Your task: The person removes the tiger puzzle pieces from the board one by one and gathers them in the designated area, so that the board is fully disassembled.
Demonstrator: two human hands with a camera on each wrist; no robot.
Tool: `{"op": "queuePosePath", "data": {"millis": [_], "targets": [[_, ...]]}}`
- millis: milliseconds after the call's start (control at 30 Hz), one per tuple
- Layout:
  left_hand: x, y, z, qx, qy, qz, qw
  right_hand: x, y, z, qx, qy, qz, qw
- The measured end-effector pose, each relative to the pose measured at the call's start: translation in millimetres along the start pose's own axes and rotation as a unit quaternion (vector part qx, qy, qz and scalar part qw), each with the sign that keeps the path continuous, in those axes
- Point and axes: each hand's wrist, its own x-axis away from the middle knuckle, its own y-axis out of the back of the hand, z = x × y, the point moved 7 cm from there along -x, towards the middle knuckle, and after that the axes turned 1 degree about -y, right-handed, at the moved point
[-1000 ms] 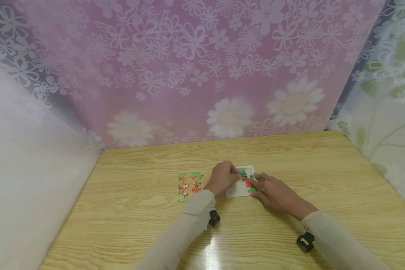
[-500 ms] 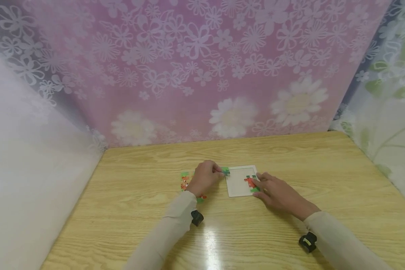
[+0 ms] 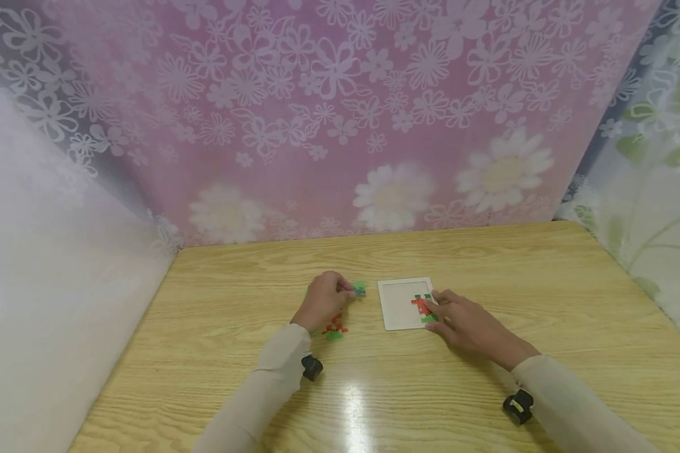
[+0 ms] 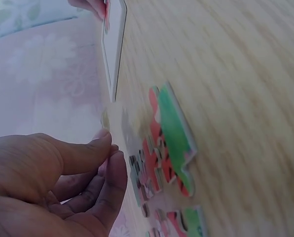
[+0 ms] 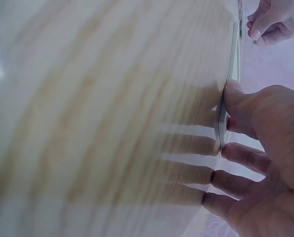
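Observation:
My left hand (image 3: pixel 322 301) pinches a green and blue jigsaw piece (image 3: pixel 359 289) between thumb and fingers, left of the puzzle tray. Below that hand lie loose red, orange and green jigsaw pieces (image 3: pixel 335 327), partly hidden by it in the head view. The left wrist view shows these pieces (image 4: pixel 174 133) flat on the table beside the fingertips. My right hand (image 3: pixel 469 324) holds the white square puzzle tray (image 3: pixel 393 326) at its right side, thumb at the near edge. Its index finger touches the red and green joined pieces (image 3: pixel 420 306) in the tray's right part.
The wooden table (image 3: pixel 430 396) reaches back to a pink flowered curtain (image 3: pixel 317 157). Pale side panels (image 3: pixel 79 251) stand at left and right. Black wrist cameras (image 3: pixel 312 367) hang below both sleeves.
My left hand has lifted the green and blue piece out of the tray's top and moved left with it, over the loose pieces. My right hand stays at the tray.

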Motion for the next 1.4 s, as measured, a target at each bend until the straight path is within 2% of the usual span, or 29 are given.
{"op": "queuePosePath", "data": {"millis": [233, 1133, 1400], "targets": [[1.0, 1.2, 3.0, -0.016, -0.002, 0.006, 0.9999, 0.7, 0.4, -0.4, 0.001, 0.000, -0.001, 1.0000], [3.5, -1.5, -1.0, -0.029, 0.003, 0.005, 0.9996, 0.2, -2.1, -2.6, 0.000, 0.004, 0.000, 1.0000], [0.5, -7.0, -14.4, -0.042, -0.008, 0.009, 0.9990, 1.2, -2.7, -4.6, 0.000, -0.007, 0.005, 1.0000]]}}
